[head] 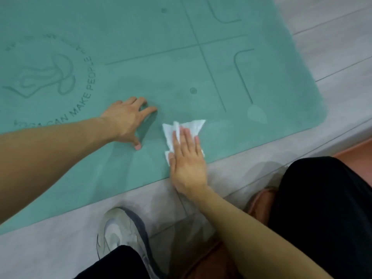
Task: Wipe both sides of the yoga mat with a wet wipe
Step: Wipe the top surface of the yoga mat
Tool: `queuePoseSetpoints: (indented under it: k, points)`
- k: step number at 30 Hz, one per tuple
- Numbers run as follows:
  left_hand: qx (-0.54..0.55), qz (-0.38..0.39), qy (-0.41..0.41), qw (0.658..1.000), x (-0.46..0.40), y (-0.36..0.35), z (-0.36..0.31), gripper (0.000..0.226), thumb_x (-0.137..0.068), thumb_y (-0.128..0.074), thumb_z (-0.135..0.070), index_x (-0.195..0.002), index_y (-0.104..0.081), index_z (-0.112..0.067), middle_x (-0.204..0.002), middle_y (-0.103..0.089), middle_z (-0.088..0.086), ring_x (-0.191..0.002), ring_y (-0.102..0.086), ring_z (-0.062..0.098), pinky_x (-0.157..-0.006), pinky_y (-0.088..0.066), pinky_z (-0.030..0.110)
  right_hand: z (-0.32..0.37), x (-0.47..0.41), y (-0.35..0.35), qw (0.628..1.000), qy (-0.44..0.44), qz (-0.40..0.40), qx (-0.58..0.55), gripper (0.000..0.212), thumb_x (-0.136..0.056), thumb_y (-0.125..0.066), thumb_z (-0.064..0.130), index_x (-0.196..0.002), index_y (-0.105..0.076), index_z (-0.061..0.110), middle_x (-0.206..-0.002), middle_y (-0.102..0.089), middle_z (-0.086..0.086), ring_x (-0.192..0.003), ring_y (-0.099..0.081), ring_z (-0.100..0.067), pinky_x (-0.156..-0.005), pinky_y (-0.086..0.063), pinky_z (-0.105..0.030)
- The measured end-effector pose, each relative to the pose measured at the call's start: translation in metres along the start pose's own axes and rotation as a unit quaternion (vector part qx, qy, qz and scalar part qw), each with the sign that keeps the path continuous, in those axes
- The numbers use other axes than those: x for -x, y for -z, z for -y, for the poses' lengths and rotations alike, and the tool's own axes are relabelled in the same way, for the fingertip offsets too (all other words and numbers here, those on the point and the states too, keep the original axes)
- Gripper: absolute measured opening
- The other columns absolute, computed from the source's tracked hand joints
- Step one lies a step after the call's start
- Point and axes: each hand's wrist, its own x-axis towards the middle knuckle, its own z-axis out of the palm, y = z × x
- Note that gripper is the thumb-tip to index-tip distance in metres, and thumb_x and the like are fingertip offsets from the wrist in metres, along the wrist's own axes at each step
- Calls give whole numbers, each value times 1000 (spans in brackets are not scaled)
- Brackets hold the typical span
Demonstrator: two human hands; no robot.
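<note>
Right hand (186, 158) is flat on the wet wipe (182, 133), fingers straight and together, palm pressing it down onto the yoga mat (161, 77). Not pinching or curling round it, just a flat press. The wipe's crumpled, white, and sticks out past the fingertips and to the left of the hand, w/ a bit showing on the right side too. It sits close to the mat's near edge, and the heel of the hand reaches right to that edge, wrist over the floor (342, 43).

Left hand (128, 121) is planted on the mat just left of the wipe, not touching it. Fingers spread and bent, tips and thumb propped on the surface, holding nothing.

The mat's teal, laid flat on pale grey floorboards, printed side up: alignment lines, two dots, and a round logo w/ "CAN MAKE PEOPLE" readable on the left. Its rounded corner is to the right of the wipe, so there's a stretch of bare mat between wipe and that end edge. Loads of open mat beyond and to the left, running out of frame.

Near side: a white and grey sneaker (122, 232) on the floor just off the mat edge, black trouser legs (326, 208) bottom right.
</note>
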Motion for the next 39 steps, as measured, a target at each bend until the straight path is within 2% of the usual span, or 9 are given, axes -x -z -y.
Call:
queuePoseSetpoints:
  k: [3, 9, 13, 16, 22, 24, 28, 36, 39]
  points:
    - [6, -1, 6, 1000, -8, 4, -1, 142, -40, -93, -76, -158, -24, -34, -144, -33, 4, -131, -42, 29, -97, -53, 45, -31, 1, 12, 989, 140, 34, 24, 60, -114, -25, 35, -168, -11, 12, -176, -2, -6, -162, 6, -19, -131, -11, -47]
    - [9, -12, -12, 1000, -12, 1, 6, 142, -30, -90, -81, -150, -28, -36, -137, -35, 1, -125, -44, 28, -92, -55, 47, -116, -29, 42, 979, -199, -42, 16, 62, -112, -14, 34, -167, -2, 8, -175, -2, -15, -162, 3, -29, -129, -12, -53]
    - [5, 0, -15, 1000, -17, 6, 5, 143, -24, -89, -83, -145, -30, -35, -134, -35, 0, -122, -45, 28, -90, -55, 47, 3, 32, 13, 997, 39, 60, -25, 60, -114, -24, 34, -168, -7, 13, -176, 3, -7, -162, 10, -23, -131, -7, -49]
    - [0, 3, -14, 1000, -18, 7, 4, 144, -21, -89, -82, -144, -30, -35, -131, -35, -1, -120, -45, 27, -86, -56, 47, -32, 19, 19, 989, 143, 48, -1, 60, -113, -28, 35, -169, -10, 21, -176, -1, 1, -163, 3, -20, -131, -12, -47]
    - [1, -6, 0, 1000, -14, 4, 4, 141, -26, -89, -81, -146, -29, -36, -133, -35, -1, -121, -43, 25, -86, -54, 46, -133, -100, 48, 988, -151, -10, 14, 64, -110, -15, 40, -168, -4, 14, -176, -1, -10, -163, 2, -24, -130, -8, -50]
    - [0, -10, -2, 1000, -13, 3, 4, 142, -28, -88, -82, -149, -28, -37, -136, -34, -1, -122, -43, 25, -87, -53, 46, -80, -92, 36, 994, -105, -32, 15, 64, -111, -21, 36, -167, -6, 9, -175, -3, -14, -162, 1, -28, -130, -9, -51]
    - [10, -4, -2, 1000, -15, 3, 5, 143, -29, -89, -81, -150, -26, -38, -139, -33, -2, -125, -41, 24, -90, -52, 45, -12, -38, 17, 970, 232, 68, 30, 63, -111, -27, 34, -168, -8, 13, -176, -1, -6, -163, 3, -24, -131, -9, -48]
    - [74, -8, -35, 997, -24, 5, 16, 131, -34, -84, -86, -144, -31, -41, -134, -33, -5, -120, -42, 21, -88, -50, 43, -135, -183, 59, 995, -87, -5, 41, 67, -109, -13, 39, -167, -3, 6, -175, 0, -17, -162, 1, -30, -131, 0, -47]
    - [157, -19, -38, 987, -43, 17, 31, 92, -52, -87, -79, -128, -50, -42, -120, -46, -11, -99, -51, 13, -84, -52, 36, -59, -131, 27, 993, 81, -19, 88, 64, -112, -25, 32, -166, -4, 2, -174, -1, -21, -161, -2, -37, -130, -5, -52]
